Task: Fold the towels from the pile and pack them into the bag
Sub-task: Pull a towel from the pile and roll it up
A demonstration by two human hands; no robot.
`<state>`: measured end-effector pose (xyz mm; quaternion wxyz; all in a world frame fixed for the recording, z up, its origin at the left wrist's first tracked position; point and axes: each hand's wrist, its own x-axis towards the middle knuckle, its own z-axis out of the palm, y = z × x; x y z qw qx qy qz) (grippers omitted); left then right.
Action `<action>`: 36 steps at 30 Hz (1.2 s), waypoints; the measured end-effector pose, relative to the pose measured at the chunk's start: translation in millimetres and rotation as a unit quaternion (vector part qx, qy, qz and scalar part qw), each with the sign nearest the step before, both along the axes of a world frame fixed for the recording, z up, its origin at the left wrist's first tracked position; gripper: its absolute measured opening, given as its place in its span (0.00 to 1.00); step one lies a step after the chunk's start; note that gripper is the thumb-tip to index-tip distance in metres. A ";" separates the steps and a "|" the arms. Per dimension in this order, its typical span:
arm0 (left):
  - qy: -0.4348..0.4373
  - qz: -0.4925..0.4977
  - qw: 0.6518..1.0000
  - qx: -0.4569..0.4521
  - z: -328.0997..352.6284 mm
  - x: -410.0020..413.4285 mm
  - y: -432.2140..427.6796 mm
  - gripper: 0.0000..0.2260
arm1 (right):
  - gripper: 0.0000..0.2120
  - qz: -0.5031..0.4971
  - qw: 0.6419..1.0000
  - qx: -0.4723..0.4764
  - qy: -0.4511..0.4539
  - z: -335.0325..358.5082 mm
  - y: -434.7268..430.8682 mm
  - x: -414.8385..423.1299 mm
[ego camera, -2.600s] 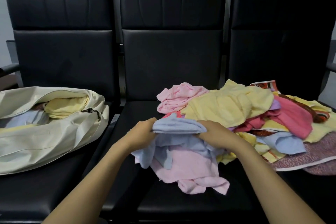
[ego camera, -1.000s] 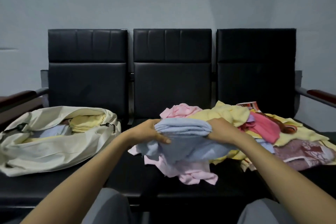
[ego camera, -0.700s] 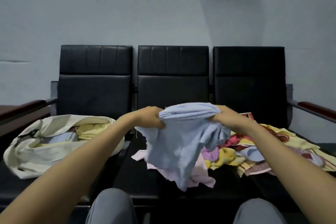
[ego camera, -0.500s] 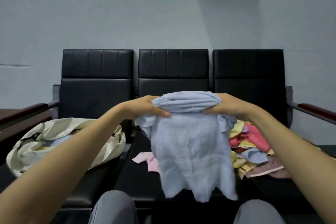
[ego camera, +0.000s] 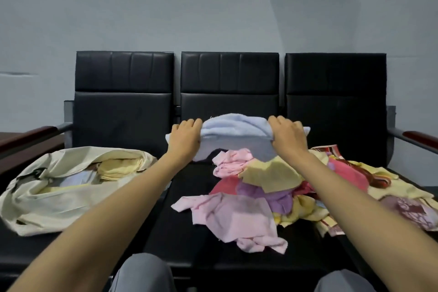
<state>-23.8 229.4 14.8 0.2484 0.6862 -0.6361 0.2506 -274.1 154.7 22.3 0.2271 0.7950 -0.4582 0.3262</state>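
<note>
I hold a light blue towel [ego camera: 233, 129] stretched between both hands, out over the back of the middle seat. My left hand [ego camera: 184, 136] grips its left end and my right hand [ego camera: 286, 136] grips its right end. The rest of the towel hangs behind and below my hands. A pile of towels [ego camera: 267, 180] in pink, yellow, purple and red lies on the middle and right seats, below and in front of my hands. A cream bag [ego camera: 61, 187] lies open on the left seat with folded yellow and pale blue towels inside.
A black three-seat bench [ego camera: 123, 102] stands against a grey wall. Wooden-topped armrests [ego camera: 28, 135] flank both ends. A loose pink towel [ego camera: 237, 218] hangs over the middle seat's front edge. My grey-trousered knees show at the bottom edge.
Both hands lifted the blue towel off the pile, held it up hanging, and have now swung it forward toward the seat back. The pink towel stayed on the seat.
</note>
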 end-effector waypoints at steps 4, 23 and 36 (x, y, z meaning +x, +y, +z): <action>0.040 -0.015 0.989 0.138 -63.3 8.5 -2.7 0.10 | 0.13 -0.018 0.980 0.150 0.132 -44.3 -4.1 -3.2; 0.300 -0.079 0.850 0.426 -163.7 21.0 -8.9 0.19 | 0.14 0.142 0.811 0.567 0.019 -139.7 -32.9 -18.9; 0.495 -0.235 0.771 0.324 -171.2 -18.6 -31.2 0.15 | 0.07 0.259 0.853 0.452 -0.045 -152.4 -26.9 11.5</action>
